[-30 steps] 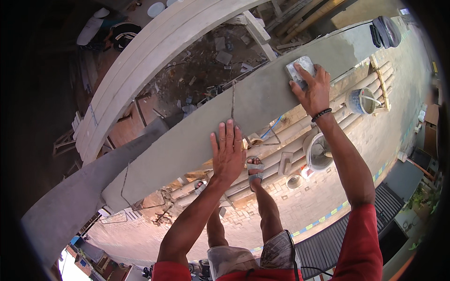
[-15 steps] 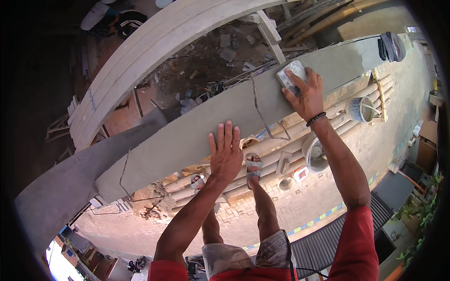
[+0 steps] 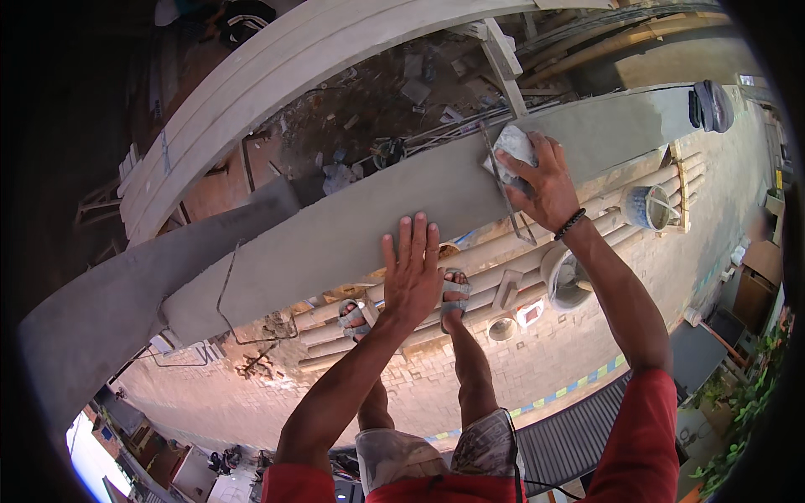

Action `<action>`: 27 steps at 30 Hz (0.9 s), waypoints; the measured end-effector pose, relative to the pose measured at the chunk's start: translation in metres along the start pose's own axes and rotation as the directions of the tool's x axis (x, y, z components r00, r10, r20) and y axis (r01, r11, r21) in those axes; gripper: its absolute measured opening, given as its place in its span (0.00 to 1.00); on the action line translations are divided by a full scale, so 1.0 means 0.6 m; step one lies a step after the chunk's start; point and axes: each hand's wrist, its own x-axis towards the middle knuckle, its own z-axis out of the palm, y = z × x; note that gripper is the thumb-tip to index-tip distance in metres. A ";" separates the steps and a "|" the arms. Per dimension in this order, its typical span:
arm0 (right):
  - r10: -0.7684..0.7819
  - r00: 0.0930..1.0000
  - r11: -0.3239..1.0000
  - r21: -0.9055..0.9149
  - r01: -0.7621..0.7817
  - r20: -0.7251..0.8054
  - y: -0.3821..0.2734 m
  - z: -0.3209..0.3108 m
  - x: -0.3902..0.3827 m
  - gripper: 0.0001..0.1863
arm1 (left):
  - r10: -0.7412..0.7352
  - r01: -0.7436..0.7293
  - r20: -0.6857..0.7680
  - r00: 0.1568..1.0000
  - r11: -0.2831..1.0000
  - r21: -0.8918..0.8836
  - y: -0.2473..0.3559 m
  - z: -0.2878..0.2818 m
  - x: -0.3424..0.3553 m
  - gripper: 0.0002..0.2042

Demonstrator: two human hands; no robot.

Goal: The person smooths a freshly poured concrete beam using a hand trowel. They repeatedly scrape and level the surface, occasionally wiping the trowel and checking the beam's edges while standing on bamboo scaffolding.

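Observation:
A long band of smooth grey plaster (image 3: 335, 235) runs diagonally beneath my hands. My left hand (image 3: 411, 272) lies on it near its lower edge, fingers stretched out, holding nothing. Up and to the right, my right hand (image 3: 541, 180) grips a pale, grey-smeared block (image 3: 511, 142) against the surface, fingers bent round it. A thin bent metal bar (image 3: 495, 176) crosses the band just beside that block. A second bent wire bar (image 3: 220, 298) hangs over the band on the left. A dark rolled item (image 3: 714, 107) sits at the band's right end.
Beyond is a curved pale frame (image 3: 235, 84) above rubble (image 3: 352, 117). My feet stand on bamboo poles (image 3: 516, 277). A bucket (image 3: 566, 277) and a smaller pail (image 3: 646, 207) are among them. Paving (image 3: 537, 360) lies below; a dark ribbed panel (image 3: 562, 427) is bottom right.
My right hand and the block have slid left and downward. The middle metal bar has shifted right, now beside the block. My left hand stays spread on the plaster; the view has shifted slightly.

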 end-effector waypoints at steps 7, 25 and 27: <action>0.082 0.996 0.991 -0.108 -0.078 0.029 0.087 -0.069 -0.070 0.29 | 0.021 -0.021 -0.006 1.000 0.995 -0.093 -0.007 -0.005 -0.023 0.44; 0.695 0.710 0.644 0.536 -0.545 -0.113 -0.001 -0.107 -0.177 0.34 | 0.001 0.001 0.038 0.999 0.997 -0.075 -0.051 -0.041 -0.080 0.43; 0.678 0.735 0.461 0.784 -0.415 -0.010 -0.121 -0.104 -0.191 0.36 | -0.033 0.040 0.063 0.997 0.993 -0.110 -0.064 -0.066 -0.113 0.43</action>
